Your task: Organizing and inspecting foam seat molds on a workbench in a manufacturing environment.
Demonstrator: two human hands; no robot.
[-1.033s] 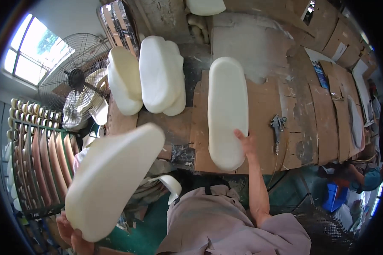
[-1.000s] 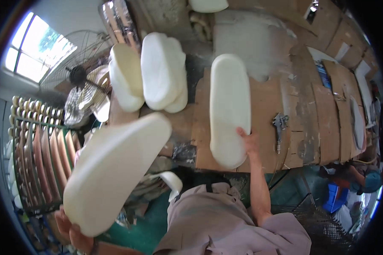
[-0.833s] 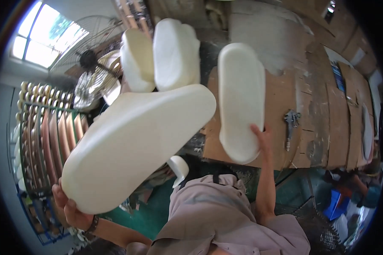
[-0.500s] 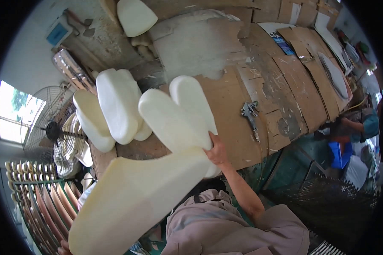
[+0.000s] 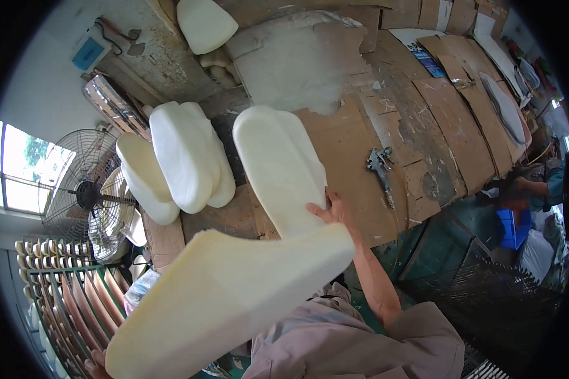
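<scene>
A large cream foam cushion [image 5: 227, 297], long and curved, stretches across my front above the table's near edge. My left hand [image 5: 97, 366] holds its lower left end; most of the fingers are hidden behind it or cut off by the picture's edge. Beyond it, a paler foam cushion [image 5: 275, 164] with a rounded far end lies on the table, the edge of another showing beneath along its right side. My right hand [image 5: 336, 211] grips that cushion's near right edge, thumb on top, beside the big cushion's right end.
More foam cushions [image 5: 183, 158] stand stacked at the left, near a wire-caged fan [image 5: 88, 196]. A spray gun [image 5: 380, 167] with a hose rests on the cardboard-covered table [image 5: 341, 139]. Curved panels fill a rack [image 5: 76, 297] at lower left. Another person's arm [image 5: 535, 187] shows at far right.
The two splayed cushions on the table now lie nearly one over the other, the left one having swung right. The big cushion's right end has moved right.
</scene>
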